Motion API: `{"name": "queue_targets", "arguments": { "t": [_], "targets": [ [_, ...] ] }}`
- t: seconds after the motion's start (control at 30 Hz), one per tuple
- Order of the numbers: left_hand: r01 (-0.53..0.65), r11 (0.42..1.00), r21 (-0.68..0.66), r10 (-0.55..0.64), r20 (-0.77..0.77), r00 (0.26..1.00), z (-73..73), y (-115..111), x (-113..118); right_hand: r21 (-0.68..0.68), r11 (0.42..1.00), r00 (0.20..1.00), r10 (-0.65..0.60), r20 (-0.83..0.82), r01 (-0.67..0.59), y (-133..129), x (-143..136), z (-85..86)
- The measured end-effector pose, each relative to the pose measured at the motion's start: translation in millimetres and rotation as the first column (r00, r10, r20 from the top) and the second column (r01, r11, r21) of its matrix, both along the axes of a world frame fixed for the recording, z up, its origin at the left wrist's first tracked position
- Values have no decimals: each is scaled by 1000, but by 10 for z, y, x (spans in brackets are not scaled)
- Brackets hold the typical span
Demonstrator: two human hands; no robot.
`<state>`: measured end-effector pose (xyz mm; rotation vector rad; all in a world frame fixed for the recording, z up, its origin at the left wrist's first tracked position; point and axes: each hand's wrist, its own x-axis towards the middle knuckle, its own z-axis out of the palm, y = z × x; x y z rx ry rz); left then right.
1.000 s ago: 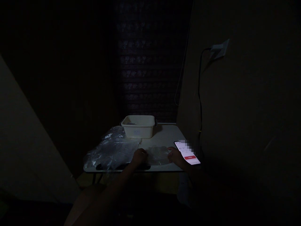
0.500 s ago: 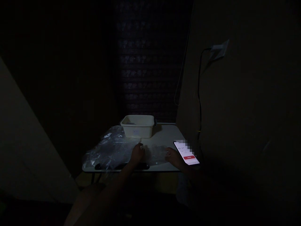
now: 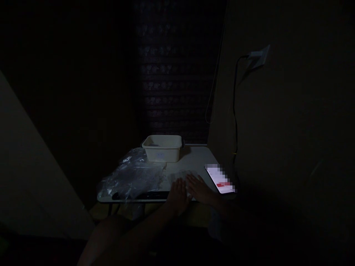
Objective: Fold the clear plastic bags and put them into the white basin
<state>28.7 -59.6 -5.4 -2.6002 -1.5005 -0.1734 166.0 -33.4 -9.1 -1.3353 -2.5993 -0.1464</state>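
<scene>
In the dim head view a clear plastic bag (image 3: 177, 177) lies flat on the white table (image 3: 198, 157), near its front edge. My left hand (image 3: 179, 194) rests palm down on the bag's near part, fingers stretched out. Close beside it, my right hand (image 3: 197, 188) also lies flat, its fingers spread over the bag. Both hands hide much of the bag. To the left, a heap of clear plastic bags (image 3: 135, 173) spreads over the table and hangs over its front edge.
At the back of the table stands a white plastic tub (image 3: 163, 155) with something pale inside. A lit phone (image 3: 219, 179) lies at the right edge. A black cable (image 3: 235, 103) runs down the wall from a socket (image 3: 259, 57).
My hands held the bag at its two sides, apart from each other. Now they have come together and lie flat on top of it.
</scene>
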Motion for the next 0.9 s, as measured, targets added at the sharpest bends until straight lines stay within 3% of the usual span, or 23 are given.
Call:
{"name": "queue_targets", "arguments": {
  "t": [0.17, 0.43, 0.53, 0.67, 0.9],
  "targets": [
    [-118, 992, -35, 118, -19, 993, -17, 6, -59, -81, 993, 996, -82, 31, 84, -12, 25, -37],
    [-305, 952, -19, 304, -35, 952, 53, 201, -211, -51, 970, 971, -238, 10, 239, -78, -4, -6],
    [-243, 970, 26, 243, 6, 970, 83, 281, -195, -7, 976, 975, -220, -34, 220, -31, -23, 77],
    [-82, 997, 9, 82, 38, 996, 42, 365, -94, -6, 996, 995, -84, -55, 84, 110, -97, 121],
    [-121, 992, -34, 121, -3, 993, -54, 373, -15, -94, 993, 998, -64, 12, 65, 196, -133, -29]
  ]
}}
